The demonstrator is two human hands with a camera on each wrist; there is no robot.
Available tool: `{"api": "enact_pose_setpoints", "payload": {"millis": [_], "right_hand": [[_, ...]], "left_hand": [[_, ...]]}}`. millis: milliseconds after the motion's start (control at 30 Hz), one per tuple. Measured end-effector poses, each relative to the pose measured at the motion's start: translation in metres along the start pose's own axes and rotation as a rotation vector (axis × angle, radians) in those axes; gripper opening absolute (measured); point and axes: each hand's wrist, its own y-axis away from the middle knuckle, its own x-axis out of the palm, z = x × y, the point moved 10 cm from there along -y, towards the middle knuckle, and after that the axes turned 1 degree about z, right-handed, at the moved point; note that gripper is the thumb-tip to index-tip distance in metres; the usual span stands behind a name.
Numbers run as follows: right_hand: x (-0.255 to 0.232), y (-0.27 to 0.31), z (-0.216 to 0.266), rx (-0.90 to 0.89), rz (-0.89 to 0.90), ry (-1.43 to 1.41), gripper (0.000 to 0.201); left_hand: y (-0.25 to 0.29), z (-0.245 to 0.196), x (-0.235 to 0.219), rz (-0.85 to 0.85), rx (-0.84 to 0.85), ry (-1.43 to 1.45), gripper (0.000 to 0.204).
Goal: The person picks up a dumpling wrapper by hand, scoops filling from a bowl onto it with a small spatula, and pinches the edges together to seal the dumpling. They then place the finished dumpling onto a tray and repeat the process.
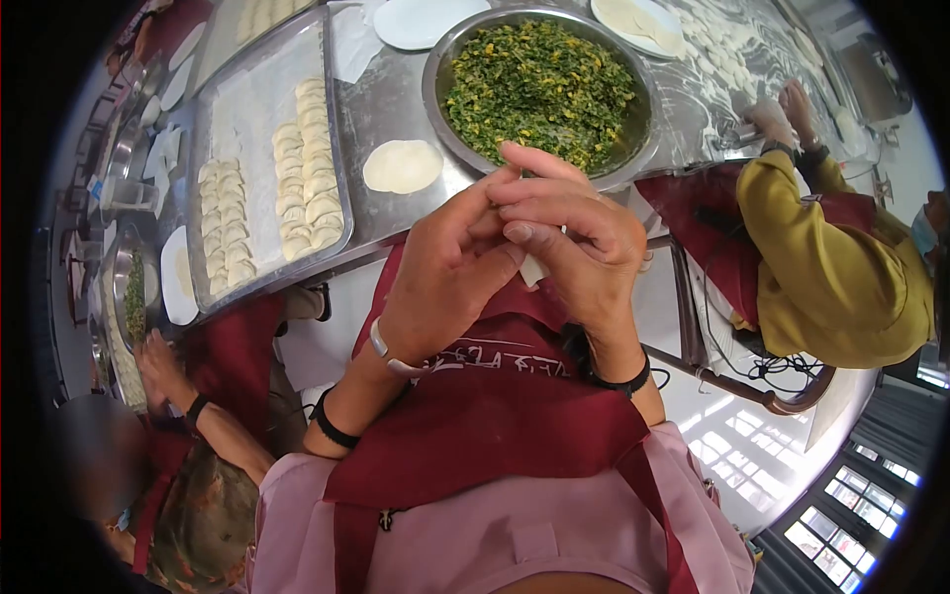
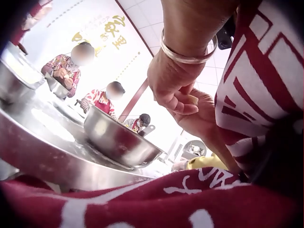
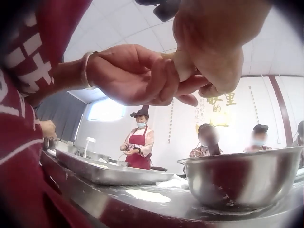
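Observation:
Both hands meet in front of the apron, at the near rim of a steel bowl (image 1: pixel 633 163) of chopped green and yellow filling (image 1: pixel 539 89). Between them they pinch a small piece of pale dough (image 1: pixel 532 269), mostly hidden by fingers. The left hand (image 1: pixel 445 257), with a silver bracelet at its wrist, curls its fingers round the dough (image 3: pixel 183 66) in the right wrist view. Over the other side of it bend the thumb and fingers of the right hand (image 1: pixel 584 238). A flat round wrapper (image 1: pixel 403 166) lies on the steel table, left of the bowl.
A metal tray (image 1: pixel 339 243) with rows of folded dumplings (image 1: pixel 307 178) stands at the left. White plates (image 1: pixel 421 22) lie behind the bowl. Floured wrappers (image 1: pixel 717 59) spread at the right, near a person in a yellow top (image 1: pixel 826 267). Another person's arm (image 1: pixel 223 426) reaches in at the left.

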Motion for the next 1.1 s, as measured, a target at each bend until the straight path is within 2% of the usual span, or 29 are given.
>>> {"api": "enact_pose_setpoints", "payload": {"millis": [133,233,333,433,533,633,733,800,933,1033,1100], "right_hand": [[0.002,-0.001,0.001,0.076,-0.092,-0.058,0.022],[0.002,0.0,0.004,0.077,-0.154,-0.12,0.032],[0.004,0.004,0.0,-0.044,-0.001,-0.017,0.04],[0.005,0.004,-0.002,-0.073,0.039,0.058,0.042],[0.009,0.0,0.001,-0.03,-0.001,0.087,0.041],[0.001,0.0,-0.001,0.071,-0.181,0.011,0.04],[0.009,0.001,-0.004,-0.034,0.022,0.217,0.052],[0.01,-0.001,-0.004,-0.077,0.069,0.274,0.056],[0.014,-0.011,0.019,-0.111,-0.015,0.304,0.047],[0.008,-0.01,0.017,-0.077,-0.132,0.272,0.047],[0.014,-0.01,0.009,-0.118,0.032,0.381,0.051]], "left_hand": [[0.0,-0.003,0.0,0.043,-0.006,0.004,0.051],[0.0,-0.009,-0.001,-0.053,0.113,0.188,0.048],[0.0,-0.014,0.001,-0.023,0.072,0.099,0.043],[-0.001,-0.005,-0.002,0.008,0.056,-0.075,0.041],[-0.002,0.011,-0.006,-0.041,-0.009,0.123,0.042],[-0.002,0.008,-0.003,-0.061,-0.009,0.279,0.044],[-0.003,-0.001,0.002,-0.037,0.096,0.236,0.046],[0.0,0.004,0.007,0.008,0.052,0.453,0.047],[0.001,0.014,0.001,0.059,-0.008,0.833,0.051],[0.003,0.014,0.0,-0.023,-0.064,0.861,0.049],[0.004,0.013,0.004,-0.009,-0.047,0.849,0.049]]}}
